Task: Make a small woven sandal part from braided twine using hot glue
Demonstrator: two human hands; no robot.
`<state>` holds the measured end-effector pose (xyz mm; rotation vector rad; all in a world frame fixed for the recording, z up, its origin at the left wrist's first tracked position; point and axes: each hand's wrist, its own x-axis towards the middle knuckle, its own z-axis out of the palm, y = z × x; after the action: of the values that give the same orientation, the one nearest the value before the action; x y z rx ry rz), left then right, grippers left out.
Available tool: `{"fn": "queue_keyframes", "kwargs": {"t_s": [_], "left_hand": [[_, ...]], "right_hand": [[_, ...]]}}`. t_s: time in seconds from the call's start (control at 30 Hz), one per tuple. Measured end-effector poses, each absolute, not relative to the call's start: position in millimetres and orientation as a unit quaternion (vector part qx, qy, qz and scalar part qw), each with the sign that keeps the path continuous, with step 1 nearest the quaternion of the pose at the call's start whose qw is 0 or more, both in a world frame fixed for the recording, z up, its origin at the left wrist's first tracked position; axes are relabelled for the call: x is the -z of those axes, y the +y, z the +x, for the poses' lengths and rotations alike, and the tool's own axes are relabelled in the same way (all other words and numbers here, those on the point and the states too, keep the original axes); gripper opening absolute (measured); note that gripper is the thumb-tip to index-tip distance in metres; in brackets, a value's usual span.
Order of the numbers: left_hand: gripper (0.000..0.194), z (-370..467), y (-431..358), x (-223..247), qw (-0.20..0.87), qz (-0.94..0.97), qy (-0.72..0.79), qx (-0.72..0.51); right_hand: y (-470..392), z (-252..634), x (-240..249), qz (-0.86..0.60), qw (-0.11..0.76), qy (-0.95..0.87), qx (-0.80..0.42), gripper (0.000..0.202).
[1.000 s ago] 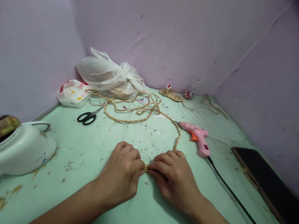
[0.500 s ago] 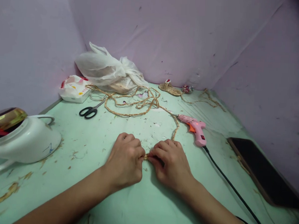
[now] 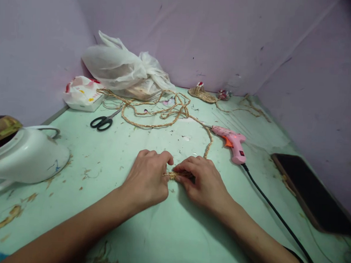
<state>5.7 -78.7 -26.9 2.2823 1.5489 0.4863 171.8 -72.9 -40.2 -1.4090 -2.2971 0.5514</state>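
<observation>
The left hand [image 3: 149, 177] had changed the most since the earlier frame. There, its index finger and thumb were pressed together at the short braided piece [image 3: 172, 175]; now the index finger was raised and bent above it, with a small gap to the thumb. The thumb was close by the left end of the piece, but I could not tell if the other fingers gripped it, because they were hidden behind the hand.

The right hand [image 3: 204, 182] remained closed in a narrow pinch, and it held the piece between the thumb and the fingertips. The piece was between the two hands, just above the green table [image 3: 123, 231], and more of its length could be seen than before. Its right part went under the right fingers.

The long braided cord [image 3: 210, 143] came down to behind the right hand; whether it joined the piece was not visible. Its loops were lying farther back, in front of the plastic bag [image 3: 120, 67]. The pink glue gun [image 3: 229, 140] lay to the right, with the nozzle near the cord, and the black scissors [image 3: 102, 122] lay left of the loops. The dark phone [image 3: 310, 193] was at the right side. All these things appeared a little higher in the view than in the earlier frame, while their arrangement on the table looked the same.
</observation>
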Motion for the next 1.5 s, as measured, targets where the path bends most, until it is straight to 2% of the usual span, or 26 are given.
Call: {"fn": "queue_keyframes", "kwargs": {"t_s": [0.13,0.7,1.17,1.33,1.4,1.47,1.5], "left_hand": [[0.013,5.8,-78.7,26.0,0.153,0.822,0.531,-0.133],[0.014,5.6,-78.4,23.1,0.051,0.877,0.461,-0.122],[0.015,9.3,-75.8,29.3,0.057,0.879,0.45,-0.149],[0.016,6.4,-74.9,27.9,0.085,0.872,0.461,-0.145],[0.016,3.1,-74.0,25.6,0.121,0.864,0.47,-0.133],[0.014,-1.7,-73.2,23.0,0.157,0.857,0.476,-0.122],[0.02,-4.6,-73.0,21.6,0.167,0.853,0.478,-0.123]], "right_hand": [[-74.6,171.6,40.3,-0.5,0.202,-0.822,-0.183,0.007],[-77.1,170.3,43.0,-0.445,0.221,-0.862,-0.096,0.013],[-75.8,169.3,45.5,-0.424,0.257,-0.862,-0.11,0.013],[-75.8,173.0,45.7,-0.433,0.241,-0.861,-0.12,0.013],[-75.6,179.5,43.0,-0.439,0.225,-0.86,-0.131,0.019],[-75.4,188.0,38.9,-0.442,0.219,-0.859,-0.138,0.035],[-75.3,192.3,36.8,-0.442,0.221,-0.859,-0.136,0.039]]}}
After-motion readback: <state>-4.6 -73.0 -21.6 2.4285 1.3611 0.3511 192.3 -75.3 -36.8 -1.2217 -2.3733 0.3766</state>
